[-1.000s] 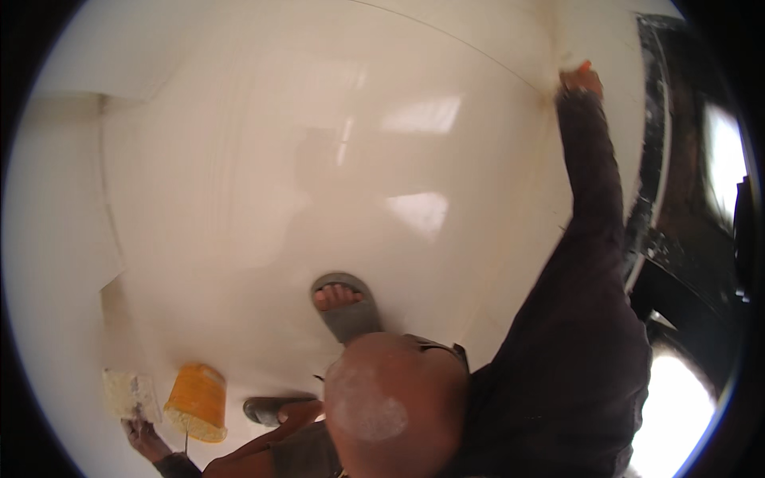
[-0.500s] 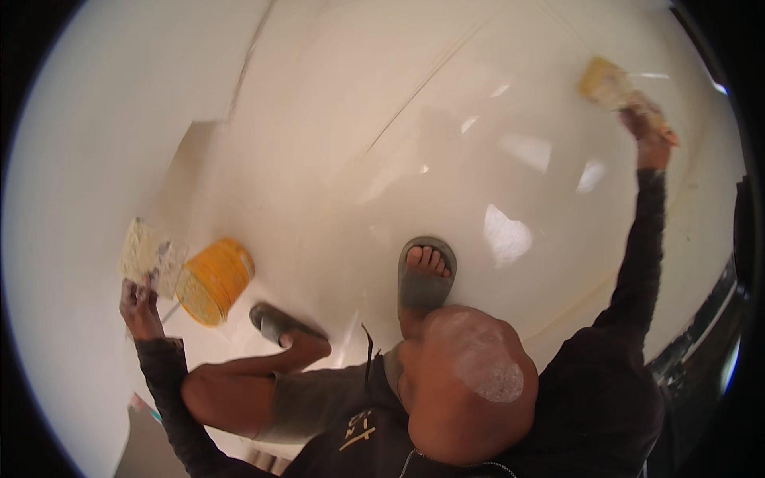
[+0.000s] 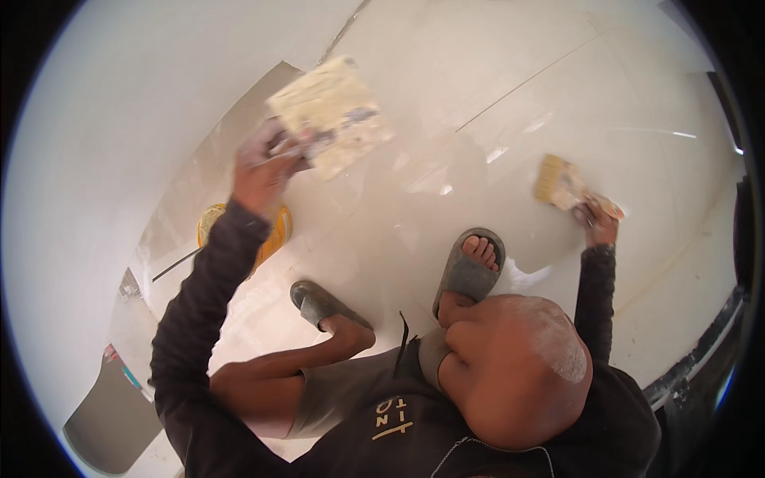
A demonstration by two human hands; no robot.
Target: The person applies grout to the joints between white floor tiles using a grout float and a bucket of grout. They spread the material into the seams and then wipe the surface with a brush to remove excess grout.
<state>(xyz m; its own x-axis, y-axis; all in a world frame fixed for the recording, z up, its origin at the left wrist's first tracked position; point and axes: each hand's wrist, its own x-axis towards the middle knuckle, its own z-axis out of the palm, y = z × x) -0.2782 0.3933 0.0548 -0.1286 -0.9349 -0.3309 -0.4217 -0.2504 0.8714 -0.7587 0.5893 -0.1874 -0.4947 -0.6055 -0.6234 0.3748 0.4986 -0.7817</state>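
Note:
My left hand is closed on the near-left edge of a square, plaster-smeared board, raised in front of me. Cream paste coats most of its face, with dark smudges near my fingers. Off to the right, my right hand grips the handle of a wide flat brush with yellowish bristles and paste-stained sides. The bristles point left and away from me. A yellow bucket shows partly behind my left forearm; pale paste is visible at its mouth.
Shiny pale floor tiles spread around my sandalled feet. A white wall rises along the left. Beside the bucket a thin dark rod sticks out. A grey curved panel is at the lower left, and a dark edge runs along the right.
My left hand has lifted the board up and to the right, away from beside the bucket. My right hand has drawn the brush closer and lower. The view has shifted slightly.

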